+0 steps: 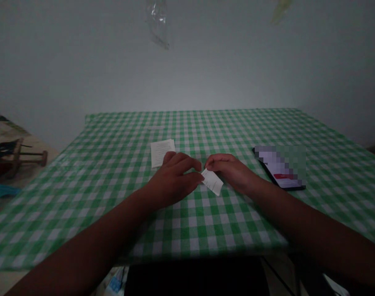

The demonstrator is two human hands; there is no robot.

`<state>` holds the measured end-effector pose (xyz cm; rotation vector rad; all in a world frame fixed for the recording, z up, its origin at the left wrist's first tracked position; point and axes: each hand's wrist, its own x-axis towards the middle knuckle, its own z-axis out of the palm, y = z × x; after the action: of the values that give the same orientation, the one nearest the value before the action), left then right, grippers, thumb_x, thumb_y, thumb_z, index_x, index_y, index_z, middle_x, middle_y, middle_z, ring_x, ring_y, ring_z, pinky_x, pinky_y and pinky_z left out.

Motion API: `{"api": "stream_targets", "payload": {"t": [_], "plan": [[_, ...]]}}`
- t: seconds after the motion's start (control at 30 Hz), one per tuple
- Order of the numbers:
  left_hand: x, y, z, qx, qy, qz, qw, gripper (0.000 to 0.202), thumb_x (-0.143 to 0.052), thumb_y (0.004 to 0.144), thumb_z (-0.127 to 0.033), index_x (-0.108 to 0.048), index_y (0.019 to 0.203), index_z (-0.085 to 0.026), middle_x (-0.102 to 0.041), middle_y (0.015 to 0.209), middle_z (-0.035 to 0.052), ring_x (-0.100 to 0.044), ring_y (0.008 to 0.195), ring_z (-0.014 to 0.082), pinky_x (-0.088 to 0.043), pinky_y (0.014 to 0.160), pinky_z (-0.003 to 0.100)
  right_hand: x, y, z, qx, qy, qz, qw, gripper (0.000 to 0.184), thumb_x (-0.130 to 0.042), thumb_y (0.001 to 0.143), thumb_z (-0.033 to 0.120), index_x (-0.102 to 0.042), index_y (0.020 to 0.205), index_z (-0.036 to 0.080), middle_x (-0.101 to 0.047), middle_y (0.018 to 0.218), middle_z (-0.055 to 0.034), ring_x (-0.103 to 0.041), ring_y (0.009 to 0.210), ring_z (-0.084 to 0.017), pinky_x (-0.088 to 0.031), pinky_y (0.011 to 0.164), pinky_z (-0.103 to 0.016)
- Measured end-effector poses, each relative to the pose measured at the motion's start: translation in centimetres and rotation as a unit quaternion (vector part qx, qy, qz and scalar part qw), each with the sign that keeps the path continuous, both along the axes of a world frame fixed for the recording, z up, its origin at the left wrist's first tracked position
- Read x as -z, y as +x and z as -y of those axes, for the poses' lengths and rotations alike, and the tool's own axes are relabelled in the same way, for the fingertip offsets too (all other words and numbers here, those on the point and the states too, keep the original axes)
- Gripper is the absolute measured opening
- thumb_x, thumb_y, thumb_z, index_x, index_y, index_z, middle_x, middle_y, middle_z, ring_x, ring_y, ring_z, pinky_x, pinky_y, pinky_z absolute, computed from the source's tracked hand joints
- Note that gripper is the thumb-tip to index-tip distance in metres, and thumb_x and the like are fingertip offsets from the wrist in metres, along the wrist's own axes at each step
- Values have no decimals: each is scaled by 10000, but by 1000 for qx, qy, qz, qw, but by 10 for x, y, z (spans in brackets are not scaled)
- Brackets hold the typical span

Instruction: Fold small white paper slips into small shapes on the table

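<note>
A small white slip of paper [213, 183] with faint printed lines lies tilted between my hands, over the checked tablecloth. My right hand [232, 167] pinches its upper edge between thumb and curled fingers. At the slip's left corner, my left hand [179, 176] has its thumb tip on the paper, with the index finger bent just above it. Beyond my left hand sits a white printed sheet or small stack of papers [161, 151], its near right part hidden behind my fingers.
A green-and-white checked tablecloth [230, 226] covers the table. To the right lies a phone [283, 170] with a lit, partly blurred screen. A thin pale strip [156, 128] rests farther back. A clear plastic bag [158, 22] hangs on the wall; a wooden object [30, 154] stands left.
</note>
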<state>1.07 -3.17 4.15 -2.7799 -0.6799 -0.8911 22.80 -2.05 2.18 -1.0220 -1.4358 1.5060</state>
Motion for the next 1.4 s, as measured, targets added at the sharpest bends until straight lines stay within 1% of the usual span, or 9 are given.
{"api": "stream_targets", "payload": {"t": [0.07, 0.13, 0.27, 0.37, 0.5, 0.9, 1.13, 1.33, 1.4], "plan": [[-1, 0, 0, -1, -11, -6, 1000, 58, -610, 920, -212, -661, 896, -223, -697, 1032, 17, -561, 970, 192, -346, 841, 389, -3, 0, 2, 28, 55, 63, 996, 93, -619, 774, 277, -686, 786, 213, -629, 755, 1, -555, 701, -156, -424, 681, -319], [-1, 0, 0, -13, -42, -9, 999, 83, -584, 925, -192, -649, 876, -203, -698, 991, 16, -569, 939, 181, -336, 835, 386, -8, 1, 6, 73, 179, 137, 972, 131, -606, 799, 259, -681, 901, 226, -666, 881, -23, -600, 826, -186, -453, 784, -361], [-1, 0, 1, -47, -121, -6, 992, 82, -573, 888, -165, -642, 852, -189, -678, 927, 20, -591, 883, 174, -327, 800, 377, -16, 3, 17, 72, 435, 254, 861, 213, -575, 774, 150, -646, 960, 227, -667, 954, -48, -586, 948, -224, -431, 887, -416], [-1, 4, 3, -62, -163, 10, 985, 76, -584, 857, -167, -643, 813, -188, -668, 885, 21, -604, 879, 179, -344, 800, 371, -16, 0, 23, 59, 497, 324, 803, 202, -598, 741, 168, -632, 934, 214, -667, 931, -51, -561, 934, -249, -408, 855, -432], [-1, 9, 7, -73, -182, 40, 980, 50, -612, 828, -169, -643, 797, -193, -676, 877, 19, -615, 880, 184, -369, 812, 371, -11, -6, 24, 58, 516, 369, 771, 114, -580, 764, 194, -609, 871, 215, -663, 861, -31, -539, 914, -249, -373, 827, -425], [6, 12, 8, -57, -95, 39, 993, 87, -563, 941, -195, -640, 905, -180, -678, 954, 40, -583, 912, 185, -378, 821, 376, -9, -9, 23, 80, 535, 389, 746, 74, -539, 774, 168, -534, 711, 207, -607, 740, -10, -514, 813, -210, -345, 762, -393], [-4, 10, 12, -66, -68, 38, 995, 107, -530, 958, -189, -617, 897, -177, -684, 976, 56, -576, 900, 187, -381, 819, 382, -13, -3, 19, 125, 524, 383, 750, 81, -553, 748, 158, -518, 702, 215, -621, 757, -14, -531, 813, -214, -359, 779, -402], [-4, 0, 5, -96, -44, 63, 992, 78, -533, 957, -188, -609, 944, -179, -676, 992, 65, -589, 930, 196, -384, 835, 391, -13, 18, 0, 207, 495, 364, 761, 112, -538, 715, 112, -517, 720, 221, -606, 747, -23, -553, 776, -221, -404, 764, -404], [-3, 0, 4, -103, -52, 48, 992, 90, -527, 961, -193, -613, 939, -180, -678, 992, 65, -588, 933, 199, -378, 837, 394, -15, 15, 3, 202, 502, 343, 768, 120, -540, 725, 112, -537, 771, 222, -614, 768, -26, -566, 780, -223, -414, 768, -408]]}}
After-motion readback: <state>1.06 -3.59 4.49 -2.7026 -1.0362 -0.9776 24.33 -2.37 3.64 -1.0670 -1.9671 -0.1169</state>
